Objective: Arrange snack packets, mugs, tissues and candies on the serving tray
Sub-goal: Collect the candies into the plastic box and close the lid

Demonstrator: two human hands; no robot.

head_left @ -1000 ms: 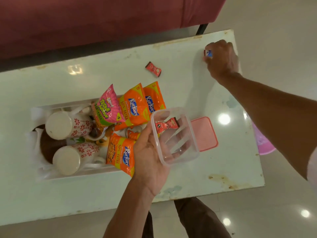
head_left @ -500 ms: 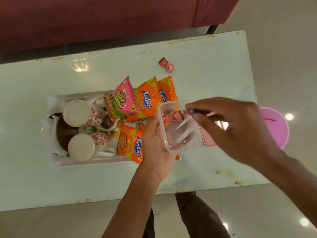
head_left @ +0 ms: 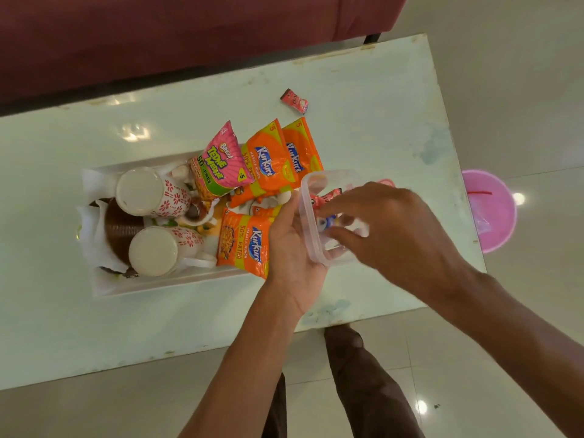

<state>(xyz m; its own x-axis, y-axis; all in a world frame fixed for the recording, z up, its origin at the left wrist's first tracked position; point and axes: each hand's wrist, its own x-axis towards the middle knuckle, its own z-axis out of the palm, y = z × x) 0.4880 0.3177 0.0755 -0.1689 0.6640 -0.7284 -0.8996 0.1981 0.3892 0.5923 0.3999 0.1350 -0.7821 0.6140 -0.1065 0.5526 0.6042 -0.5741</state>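
Candies are what we are gathering now: one blue-wrapped candy (head_left: 328,222) sits inside the clear plastic box (head_left: 311,235), beside a red-wrapped candy (head_left: 320,199) already in it, and a second red candy (head_left: 294,100) lies alone on the tabletop (head_left: 363,121), well apart from the box, towards the far edge.

Our left hand (head_left: 292,245) is clasped around the near wall of the box, holding it just beside the serving tray (head_left: 164,284). Our right hand (head_left: 388,229) hovers over the open box with fingers spread and loose; it looks released, the blue candy lying below its fingertips.

To do this step well, we judge we should keep the box level and low, draw the right hand clear without catching the rim, then reach for the stray red candy before setting the box on the tray.

Counting what we can see: three candies, two in the box and one loose; four snack packets, three orange (head_left: 245,245) and one pink (head_left: 218,165); two flowered mugs (head_left: 148,192) lying in the tray on white tissues (head_left: 94,184). A pink lid (head_left: 387,183) peeks out behind the right hand.
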